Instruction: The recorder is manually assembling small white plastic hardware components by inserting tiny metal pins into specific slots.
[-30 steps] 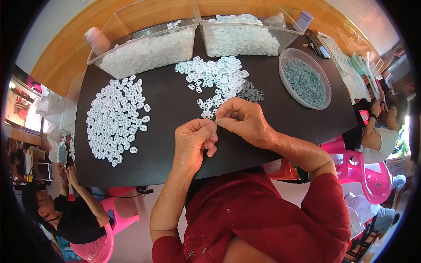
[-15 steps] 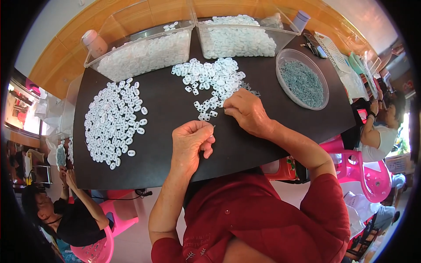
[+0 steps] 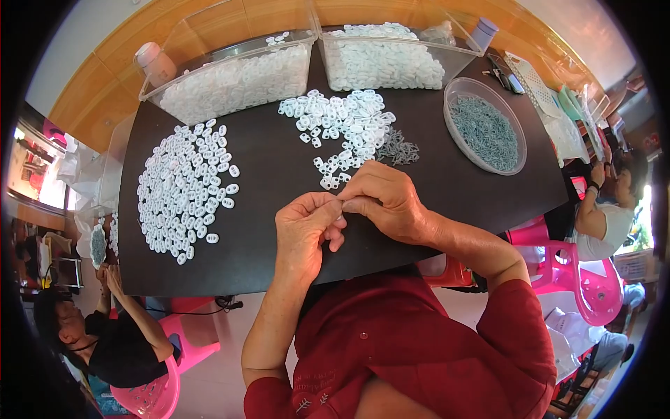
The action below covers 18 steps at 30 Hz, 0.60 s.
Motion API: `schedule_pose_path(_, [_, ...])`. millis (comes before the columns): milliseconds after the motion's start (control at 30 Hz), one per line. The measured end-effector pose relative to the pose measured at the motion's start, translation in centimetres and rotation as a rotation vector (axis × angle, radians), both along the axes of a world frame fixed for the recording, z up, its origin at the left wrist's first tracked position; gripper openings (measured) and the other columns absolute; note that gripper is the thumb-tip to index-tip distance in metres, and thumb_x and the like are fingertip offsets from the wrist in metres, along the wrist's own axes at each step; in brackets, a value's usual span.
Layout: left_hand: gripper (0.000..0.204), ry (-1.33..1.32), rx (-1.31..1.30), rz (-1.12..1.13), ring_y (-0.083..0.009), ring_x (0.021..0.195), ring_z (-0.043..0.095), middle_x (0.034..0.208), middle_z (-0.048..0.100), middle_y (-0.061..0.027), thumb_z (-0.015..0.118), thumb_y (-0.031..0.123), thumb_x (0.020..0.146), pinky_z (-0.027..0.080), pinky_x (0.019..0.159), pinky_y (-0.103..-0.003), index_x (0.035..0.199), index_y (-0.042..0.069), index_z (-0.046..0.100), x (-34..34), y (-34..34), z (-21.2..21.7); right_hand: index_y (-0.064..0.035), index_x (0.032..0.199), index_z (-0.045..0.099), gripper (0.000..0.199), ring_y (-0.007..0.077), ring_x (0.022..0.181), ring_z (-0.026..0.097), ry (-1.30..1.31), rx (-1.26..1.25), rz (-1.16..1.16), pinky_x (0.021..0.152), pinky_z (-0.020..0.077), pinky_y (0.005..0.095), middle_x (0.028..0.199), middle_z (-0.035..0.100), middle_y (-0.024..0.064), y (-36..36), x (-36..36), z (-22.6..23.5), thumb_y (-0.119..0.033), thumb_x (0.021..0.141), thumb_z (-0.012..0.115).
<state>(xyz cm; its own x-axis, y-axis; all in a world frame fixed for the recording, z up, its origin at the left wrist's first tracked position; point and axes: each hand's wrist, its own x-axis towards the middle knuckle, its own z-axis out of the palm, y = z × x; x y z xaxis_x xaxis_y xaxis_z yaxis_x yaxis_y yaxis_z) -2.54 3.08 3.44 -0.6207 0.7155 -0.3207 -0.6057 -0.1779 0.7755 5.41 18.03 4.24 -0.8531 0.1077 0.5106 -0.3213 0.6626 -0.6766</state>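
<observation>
My left hand (image 3: 306, 227) and my right hand (image 3: 389, 202) meet fingertip to fingertip over the table's near middle. Both are closed in a pinch; whatever lies between the fingers is too small and covered to name. Just beyond them spreads a loose heap of small white oval plastic pieces with holes (image 3: 356, 126), its nearest pieces close to my right fingers. Beside that heap lies a little pile of thin grey pins or screws (image 3: 399, 149). Off to the left is a broad heap of white oval pieces (image 3: 178, 192), looking more rounded.
Two clear bins (image 3: 230, 91) (image 3: 384, 64) of white pieces stand along the dark table's (image 3: 272, 160) far edge. At right sits a round clear tub (image 3: 522, 150) of grey pins. A pink-lidded bottle (image 3: 155, 64) and a purple one (image 3: 483, 33) stand behind. Other people sit at both sides.
My right hand has come from the white pieces back to my left fingertips, uncovering the small grey pile. My left hand stays in its pinch, nearly in place.
</observation>
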Motion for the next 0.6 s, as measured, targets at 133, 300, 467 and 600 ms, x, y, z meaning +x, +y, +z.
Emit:
schedule_pose_path(133, [0.013,0.062,0.081,0.017,-0.0115,0.053,0.054,0.072,0.061,-0.0102,0.063,0.004,0.084,0.043,0.045,-0.023,0.090,-0.006,0.060,0.4,-0.5,-0.5,-0.0033,0.084,0.064,0.010,0.0184,0.070,0.054,-0.044,-0.058,-0.004,0.063,0.0442,0.0297,0.075,0.058,0.0055,-0.3,0.1,0.3,-0.001,0.075,0.065])
schedule_pose_path(300, [0.018,0.183,0.102,0.103,-0.0156,0.057,0.057,0.076,0.063,-0.0121,0.063,0.003,0.084,0.046,0.051,-0.025,0.098,-0.007,0.059,0.8,-1.0,-1.0,-0.0013,0.084,0.063,0.005,0.0141,0.069,0.054,-0.213,-0.345,-0.047,0.061,0.0437,0.0277,0.076,0.058,0.0063,-0.9,0.3,0.0,-0.001,0.079,0.062])
schedule_pose_path(467, [0.016,0.133,0.073,0.151,-0.0164,0.057,0.057,0.076,0.063,-0.0122,0.063,0.002,0.083,0.046,0.051,-0.026,0.096,-0.006,0.060,0.8,-1.4,-1.2,0.0006,0.087,0.062,0.006,0.0113,0.070,0.054,-0.262,-0.418,-0.037,0.062,0.0438,0.0255,0.078,0.058,0.0057,-1.5,0.1,0.1,-0.002,0.082,0.060])
schedule_pose_path(600, [0.012,0.093,0.125,0.147,-0.0126,0.059,0.057,0.078,0.064,-0.0113,0.063,0.003,0.084,0.047,0.051,-0.024,0.094,-0.005,0.061,0.7,-1.6,-1.8,0.0011,0.087,0.061,0.006,0.0118,0.070,0.054,-0.264,-0.416,-0.028,0.062,0.0439,0.0256,0.077,0.058,0.0063,-1.9,0.0,0.0,-0.002,0.082,0.060])
